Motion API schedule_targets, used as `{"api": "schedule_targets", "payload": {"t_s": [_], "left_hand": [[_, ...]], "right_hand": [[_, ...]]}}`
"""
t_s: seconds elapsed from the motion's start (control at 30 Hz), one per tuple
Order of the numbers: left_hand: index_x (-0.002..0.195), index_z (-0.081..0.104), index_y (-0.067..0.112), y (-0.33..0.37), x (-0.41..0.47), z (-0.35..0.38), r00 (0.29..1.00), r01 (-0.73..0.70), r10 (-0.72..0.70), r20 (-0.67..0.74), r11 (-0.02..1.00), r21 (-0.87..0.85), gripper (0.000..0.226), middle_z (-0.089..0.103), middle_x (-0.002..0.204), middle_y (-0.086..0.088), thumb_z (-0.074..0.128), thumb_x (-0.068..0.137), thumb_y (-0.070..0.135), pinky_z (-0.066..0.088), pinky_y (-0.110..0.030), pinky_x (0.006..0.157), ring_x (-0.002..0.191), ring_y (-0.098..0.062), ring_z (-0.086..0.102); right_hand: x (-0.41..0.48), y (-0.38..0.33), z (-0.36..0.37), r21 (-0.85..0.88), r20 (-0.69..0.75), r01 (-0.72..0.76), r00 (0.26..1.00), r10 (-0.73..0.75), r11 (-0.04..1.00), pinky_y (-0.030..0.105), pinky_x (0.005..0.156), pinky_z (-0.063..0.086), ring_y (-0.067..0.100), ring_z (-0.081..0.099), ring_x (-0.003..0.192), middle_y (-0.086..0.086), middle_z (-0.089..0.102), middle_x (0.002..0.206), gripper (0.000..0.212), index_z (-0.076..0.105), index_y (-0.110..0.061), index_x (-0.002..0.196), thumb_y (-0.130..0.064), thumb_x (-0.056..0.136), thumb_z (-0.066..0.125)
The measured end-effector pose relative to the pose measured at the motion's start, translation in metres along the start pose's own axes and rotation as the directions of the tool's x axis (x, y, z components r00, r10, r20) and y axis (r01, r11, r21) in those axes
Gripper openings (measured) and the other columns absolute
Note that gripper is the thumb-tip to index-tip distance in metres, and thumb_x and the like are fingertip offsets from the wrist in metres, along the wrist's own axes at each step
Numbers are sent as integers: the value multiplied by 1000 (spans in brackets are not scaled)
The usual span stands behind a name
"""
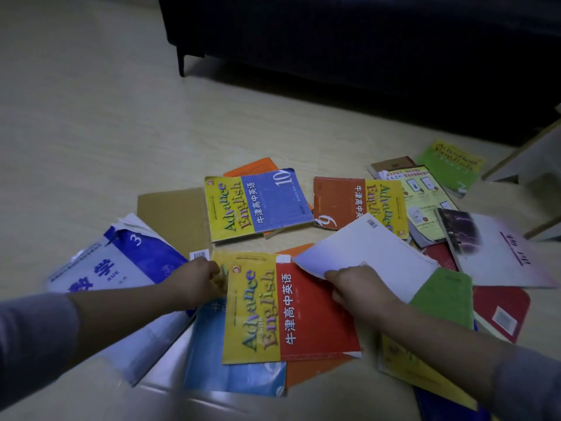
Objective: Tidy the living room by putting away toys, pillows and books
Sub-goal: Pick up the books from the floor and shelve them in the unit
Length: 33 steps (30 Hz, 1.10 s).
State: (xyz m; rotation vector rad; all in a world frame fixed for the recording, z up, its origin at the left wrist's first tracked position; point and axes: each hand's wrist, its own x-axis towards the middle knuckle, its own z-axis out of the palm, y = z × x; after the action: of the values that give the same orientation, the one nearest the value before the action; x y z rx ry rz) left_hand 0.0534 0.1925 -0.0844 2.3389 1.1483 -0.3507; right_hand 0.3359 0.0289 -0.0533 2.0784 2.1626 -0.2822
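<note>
Several textbooks lie scattered on the pale wood floor. Nearest me is a yellow-and-red "Advance with English" book point(291, 311). My left hand point(197, 279) grips that book's upper left edge with curled fingers. My right hand point(358, 287) pinches the near corner of a white-and-green book point(382, 253) that overlaps the red one's right side. A yellow-and-blue "10" book point(258, 205) and a yellow-and-orange "9" book point(358, 205) lie farther away.
A blue-and-white maths book point(121, 262) lies at left, next to a brown cardboard-coloured cover point(173, 220). A green book point(449, 165) and a white book with a lightning picture point(491, 250) lie at right. A dark sofa point(364, 56) stands behind. White furniture point(528, 159) is at far right.
</note>
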Motion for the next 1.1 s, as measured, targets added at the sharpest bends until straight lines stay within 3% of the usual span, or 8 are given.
{"api": "schedule_targets", "payload": {"t_s": [0.1,0.2,0.3,0.4,0.6,0.8,0.9,1.1], "left_hand": [[80,52,16,-22,-12,16,996,65,-64,-62,998,13,18,55,87,-5,59,84,32,44,-30,68,84,-25,56],[115,48,8,-37,-20,32,978,206,-206,-12,976,64,55,48,122,-14,69,77,42,43,-32,83,104,-31,53],[128,40,8,-49,-19,45,965,260,-257,-50,964,59,86,39,135,-16,75,66,57,44,-37,94,116,-32,46],[136,32,10,-53,-17,50,948,316,-312,-61,947,59,98,23,149,-15,74,64,62,43,-43,99,131,-36,31],[130,36,12,-51,-9,58,944,322,-314,-98,943,84,86,25,145,-16,70,67,60,48,-47,90,126,-39,29],[134,34,0,-34,0,50,947,311,-322,9,922,232,78,30,142,-27,66,78,45,42,-48,99,125,-50,33],[129,42,0,-32,6,45,963,255,-268,-13,900,355,38,47,129,-22,43,94,14,43,-49,96,119,-40,42],[117,49,5,-36,-6,26,970,228,-202,-138,949,216,26,59,115,-11,36,98,16,49,-33,77,101,-25,60]], "right_hand": [[12,-30,-8,50,-51,63,997,-61,997,35,61,28,35,60,85,14,66,89,14,58,-10,93,-16,86,47],[16,-57,5,133,-79,147,987,-137,980,36,62,31,35,59,84,14,66,89,18,60,-9,98,-17,88,47],[18,-69,16,174,-78,181,982,-170,968,35,59,29,35,59,78,14,65,83,18,60,-10,96,-17,87,45],[21,-71,21,195,-73,169,985,-158,966,34,59,30,34,59,77,13,66,84,19,60,-11,97,-18,88,44],[25,-70,27,255,-62,161,987,-151,954,36,59,37,30,59,73,11,65,79,19,62,-11,90,-20,85,44],[27,-72,23,264,-41,155,988,-149,952,36,58,40,29,58,69,10,65,75,17,62,-11,86,-18,85,46],[25,-71,18,260,-40,145,989,-140,955,38,57,38,30,56,67,11,62,72,15,58,-11,81,-18,83,45],[22,-56,-20,165,-59,163,986,-155,973,36,60,42,28,59,79,7,67,83,27,63,-17,89,-29,82,40]]}}
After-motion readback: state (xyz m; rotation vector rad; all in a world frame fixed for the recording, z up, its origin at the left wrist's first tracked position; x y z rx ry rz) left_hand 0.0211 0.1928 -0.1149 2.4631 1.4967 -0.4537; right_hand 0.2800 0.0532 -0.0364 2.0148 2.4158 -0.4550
